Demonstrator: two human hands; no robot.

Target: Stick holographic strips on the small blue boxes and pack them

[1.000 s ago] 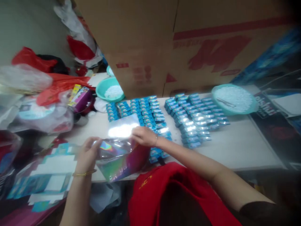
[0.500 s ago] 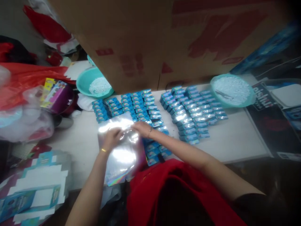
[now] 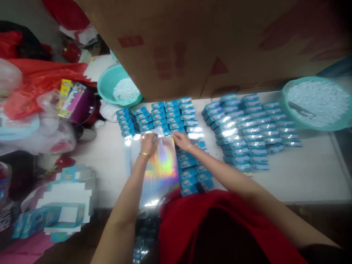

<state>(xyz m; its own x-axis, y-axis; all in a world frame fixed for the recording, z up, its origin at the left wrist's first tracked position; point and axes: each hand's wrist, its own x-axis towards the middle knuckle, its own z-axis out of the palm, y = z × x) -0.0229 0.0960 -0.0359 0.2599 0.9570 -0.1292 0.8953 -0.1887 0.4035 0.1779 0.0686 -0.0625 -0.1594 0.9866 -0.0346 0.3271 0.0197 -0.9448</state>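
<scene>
A shiny holographic sheet or bag lies at the near side of the table, catching rainbow light. My left hand pinches it at the far edge, left of the middle. Close by, my right hand grips the same edge near its right corner. Whether it is a flat sheet or a bag is not clear. Rows of small blue boxes stand just beyond my hands. More blue boxes sit right of the sheet, under my right forearm, and a larger block of boxes spreads farther right.
Behind the boxes rises a large cardboard carton. Turquoise bowls of small white pieces stand at left and right; tweezers lie in the right one. Flattened blue-white cartons and plastic bags crowd the left.
The view has shifted, so the table appears farther right. Both hands now grip the sheet's far edge, which is raised and puckered; its glare has turned to rainbow colours.
</scene>
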